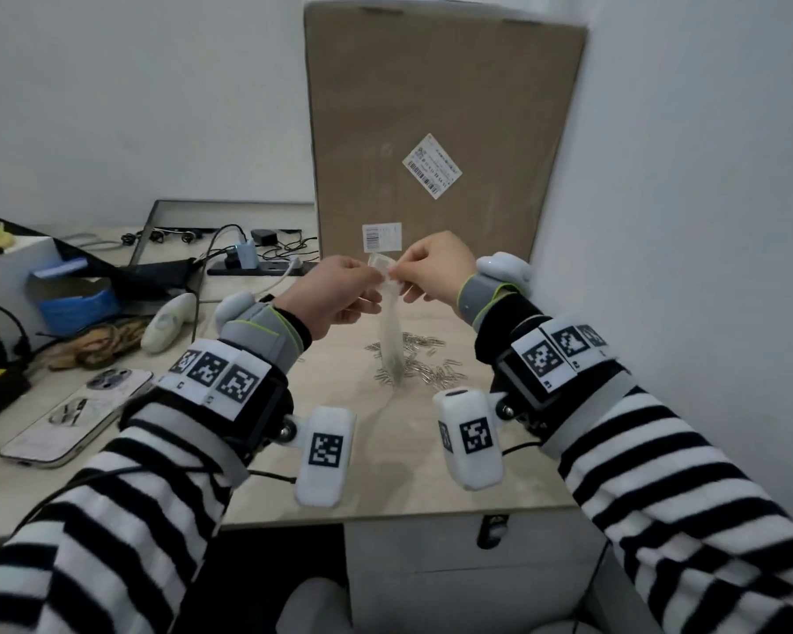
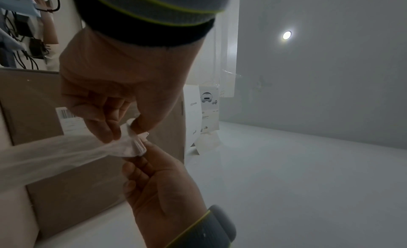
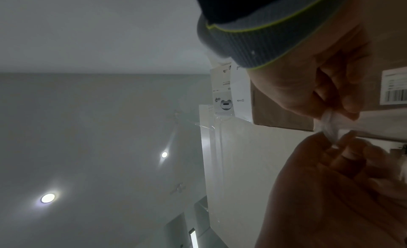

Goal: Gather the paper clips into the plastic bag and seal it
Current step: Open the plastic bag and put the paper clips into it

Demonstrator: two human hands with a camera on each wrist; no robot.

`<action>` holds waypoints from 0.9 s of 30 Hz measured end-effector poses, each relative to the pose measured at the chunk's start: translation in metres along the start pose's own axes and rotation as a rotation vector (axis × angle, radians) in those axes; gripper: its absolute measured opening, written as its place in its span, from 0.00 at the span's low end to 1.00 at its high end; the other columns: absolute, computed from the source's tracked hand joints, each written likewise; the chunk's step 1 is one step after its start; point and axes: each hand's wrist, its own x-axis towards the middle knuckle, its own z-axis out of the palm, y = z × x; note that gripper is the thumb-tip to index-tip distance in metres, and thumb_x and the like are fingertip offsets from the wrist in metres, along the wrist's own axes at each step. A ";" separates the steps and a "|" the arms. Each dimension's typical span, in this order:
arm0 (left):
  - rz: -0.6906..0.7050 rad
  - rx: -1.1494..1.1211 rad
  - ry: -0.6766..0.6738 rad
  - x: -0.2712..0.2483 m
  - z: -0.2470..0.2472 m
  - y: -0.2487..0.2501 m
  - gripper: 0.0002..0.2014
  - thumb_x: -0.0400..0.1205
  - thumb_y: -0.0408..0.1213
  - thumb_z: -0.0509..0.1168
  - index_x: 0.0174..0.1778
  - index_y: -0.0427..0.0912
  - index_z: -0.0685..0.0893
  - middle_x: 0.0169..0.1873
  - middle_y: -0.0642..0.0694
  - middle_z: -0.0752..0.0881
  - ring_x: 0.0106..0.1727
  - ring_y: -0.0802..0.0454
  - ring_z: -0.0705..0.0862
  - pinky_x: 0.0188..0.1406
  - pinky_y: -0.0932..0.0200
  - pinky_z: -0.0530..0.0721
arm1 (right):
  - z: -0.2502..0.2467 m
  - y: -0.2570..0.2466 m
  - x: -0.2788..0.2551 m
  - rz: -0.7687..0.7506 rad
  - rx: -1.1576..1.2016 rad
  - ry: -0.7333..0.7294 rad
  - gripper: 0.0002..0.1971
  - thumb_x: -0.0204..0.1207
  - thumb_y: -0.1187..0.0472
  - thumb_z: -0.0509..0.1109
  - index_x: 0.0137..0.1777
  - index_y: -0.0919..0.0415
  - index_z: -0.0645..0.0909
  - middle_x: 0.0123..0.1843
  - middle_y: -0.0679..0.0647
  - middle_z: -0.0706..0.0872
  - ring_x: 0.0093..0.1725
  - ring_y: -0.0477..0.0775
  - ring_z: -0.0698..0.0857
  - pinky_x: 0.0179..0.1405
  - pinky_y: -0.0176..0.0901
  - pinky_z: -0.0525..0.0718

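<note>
Your left hand [image 1: 339,295] is raised in front of the cardboard box [image 1: 440,130], fingers curled, pinching the left side of the plastic bag [image 1: 391,331] at its top. The bag hangs down over the paper clips [image 1: 424,363] scattered before the box. Your right hand [image 1: 436,267] pinches the top's right side, knuckles up.

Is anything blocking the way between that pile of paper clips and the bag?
Nothing visible does. The plastic bag hangs from both hands right over the paper clips on the desk. Its top looks pinched shut between the left hand and right hand.
</note>
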 end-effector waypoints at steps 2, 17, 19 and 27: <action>0.030 0.007 0.036 0.000 -0.001 0.000 0.06 0.81 0.29 0.59 0.40 0.41 0.78 0.30 0.47 0.80 0.22 0.61 0.82 0.27 0.64 0.72 | 0.002 0.001 -0.003 -0.007 0.060 -0.020 0.12 0.75 0.60 0.69 0.29 0.56 0.81 0.30 0.52 0.88 0.27 0.47 0.86 0.23 0.32 0.76; 0.107 -0.043 0.501 0.027 -0.081 -0.034 0.12 0.82 0.33 0.61 0.32 0.46 0.75 0.26 0.47 0.78 0.22 0.60 0.79 0.22 0.68 0.72 | 0.075 0.019 0.014 -0.052 -0.321 -0.348 0.10 0.76 0.56 0.67 0.51 0.58 0.87 0.51 0.54 0.90 0.47 0.51 0.85 0.41 0.38 0.78; 0.097 -0.012 0.530 0.030 -0.088 -0.045 0.12 0.82 0.33 0.60 0.32 0.46 0.75 0.27 0.47 0.78 0.19 0.63 0.78 0.19 0.71 0.73 | 0.093 0.021 0.019 -0.075 -0.423 -0.466 0.15 0.78 0.55 0.66 0.61 0.58 0.84 0.62 0.54 0.86 0.61 0.55 0.83 0.55 0.38 0.77; 0.037 -0.007 0.520 0.048 -0.100 -0.076 0.11 0.83 0.34 0.59 0.35 0.46 0.75 0.29 0.47 0.79 0.29 0.55 0.80 0.28 0.64 0.74 | 0.161 0.016 0.043 -0.129 -0.813 -0.844 0.26 0.82 0.54 0.58 0.79 0.60 0.62 0.79 0.59 0.67 0.77 0.61 0.68 0.76 0.50 0.66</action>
